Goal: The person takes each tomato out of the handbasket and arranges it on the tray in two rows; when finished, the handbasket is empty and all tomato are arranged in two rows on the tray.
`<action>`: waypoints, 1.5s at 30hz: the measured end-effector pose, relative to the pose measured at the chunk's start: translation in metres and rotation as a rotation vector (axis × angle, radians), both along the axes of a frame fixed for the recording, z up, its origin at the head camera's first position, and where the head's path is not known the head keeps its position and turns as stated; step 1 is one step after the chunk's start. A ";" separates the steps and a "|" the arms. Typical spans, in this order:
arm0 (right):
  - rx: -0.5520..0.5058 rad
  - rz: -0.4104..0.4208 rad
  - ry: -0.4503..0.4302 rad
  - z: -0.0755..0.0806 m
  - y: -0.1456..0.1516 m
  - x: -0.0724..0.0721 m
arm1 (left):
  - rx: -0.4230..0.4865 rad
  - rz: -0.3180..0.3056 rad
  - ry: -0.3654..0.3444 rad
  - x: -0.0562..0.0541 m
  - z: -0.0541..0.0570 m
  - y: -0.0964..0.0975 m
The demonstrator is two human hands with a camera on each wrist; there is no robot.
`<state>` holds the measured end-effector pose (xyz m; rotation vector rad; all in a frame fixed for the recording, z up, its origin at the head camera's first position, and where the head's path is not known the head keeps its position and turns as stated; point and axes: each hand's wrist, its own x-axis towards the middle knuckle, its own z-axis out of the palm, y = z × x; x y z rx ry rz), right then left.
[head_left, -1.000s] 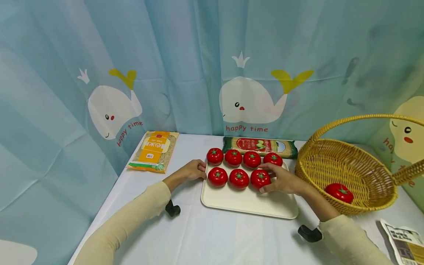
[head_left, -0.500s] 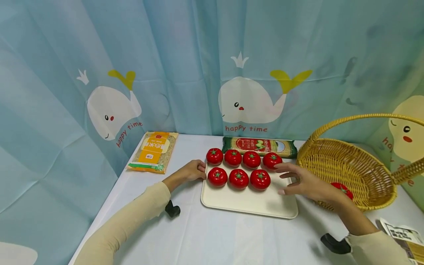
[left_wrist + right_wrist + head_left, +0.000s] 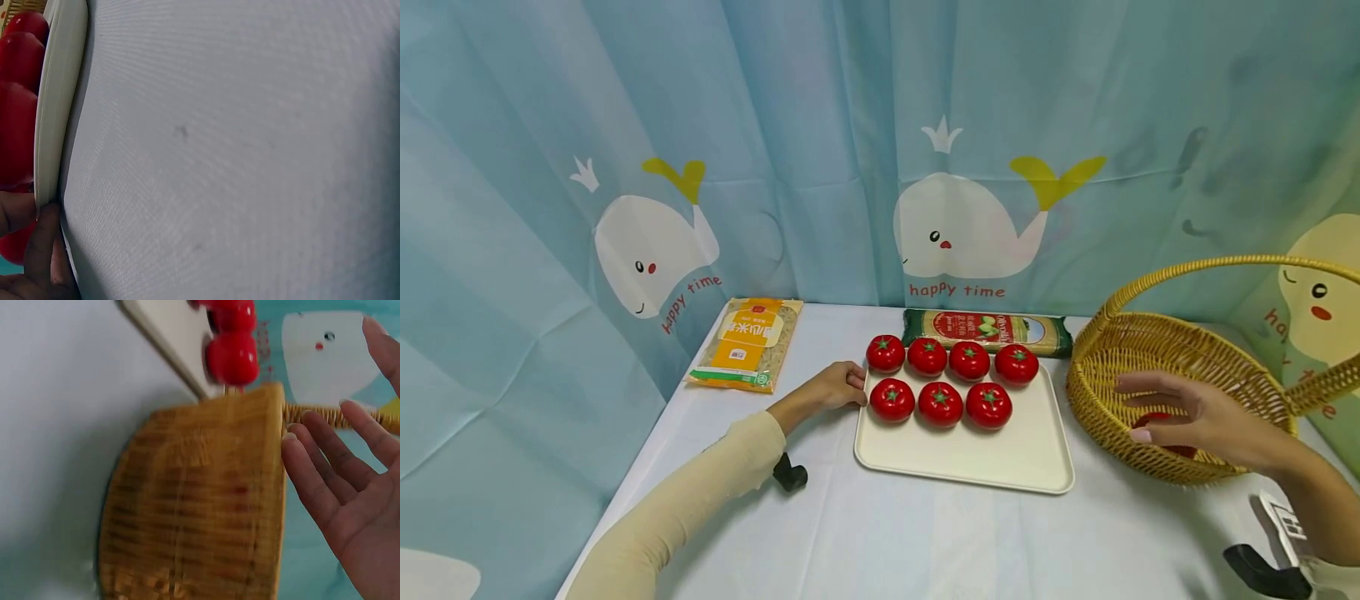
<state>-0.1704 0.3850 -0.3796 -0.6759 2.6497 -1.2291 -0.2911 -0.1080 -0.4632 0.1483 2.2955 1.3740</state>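
My left hand (image 3: 833, 387) grips the left rim of a cream rectangular tray (image 3: 955, 458); in the left wrist view the thumb and fingers (image 3: 41, 240) pinch its edge. Several glossy red tomatoes (image 3: 988, 406) sit on the tray in two rows. My right hand (image 3: 1206, 417) is above the yellow wicker basket (image 3: 1078, 400), holding nothing, its fingers spread and relaxed. Inside the basket, a red tomato (image 3: 1183, 451) is mostly hidden behind that hand. In the right wrist view the open palm (image 3: 375, 531) shows beside the basket's rim.
Behind the tray lies a long green packet (image 3: 1000, 331). A yellow-labelled bag of grain (image 3: 748, 344) is at the back left. The basket's tall handle (image 3: 1210, 265) arches over it. Partly under the right arm lies a white packet (image 3: 1277, 521).
My right hand has let go of a front-row tomato, leaving it on the tray, and has moved right to above the basket. My left hand has stayed at the tray's edge.
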 end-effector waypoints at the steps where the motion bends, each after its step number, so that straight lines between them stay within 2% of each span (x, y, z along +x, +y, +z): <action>1: 0.012 -0.008 -0.009 -0.001 0.006 0.000 | 0.001 -0.001 -0.001 0.000 0.000 0.000; 5: 0.062 -0.011 -0.107 -0.006 0.028 -0.003 | 0.002 0.000 -0.004 0.001 0.001 0.001; 8: 0.063 0.032 -0.213 -0.008 0.040 -0.006 | -0.002 0.000 0.000 0.000 0.000 0.001; 11: 0.040 0.034 -0.246 -0.008 0.044 -0.008 | -0.004 0.003 0.001 0.000 0.000 0.002; 17: -0.029 -0.118 0.058 -0.003 0.040 -0.015 | -0.003 0.013 -0.010 0.001 -0.001 0.002; 18: -0.045 -0.134 0.094 -0.002 0.040 -0.016 | -0.004 0.011 -0.010 0.001 0.000 0.002; 20: -0.068 -0.155 0.100 -0.001 0.043 -0.019 | -0.001 0.003 -0.011 0.001 -0.001 0.002; 25: -0.049 -0.168 0.035 -0.003 0.050 -0.022 | 0.012 -0.022 -0.010 0.000 -0.001 0.000; 35: 0.090 -0.070 -0.118 -0.008 0.057 -0.028 | 0.003 0.011 -0.008 0.000 0.000 0.001; 40: 0.170 -0.105 -0.162 -0.011 0.060 -0.029 | -0.008 0.008 -0.002 0.002 0.001 0.001; 45: 0.205 -0.082 -0.230 -0.015 0.061 -0.028 | -0.009 0.009 -0.002 0.002 0.002 0.001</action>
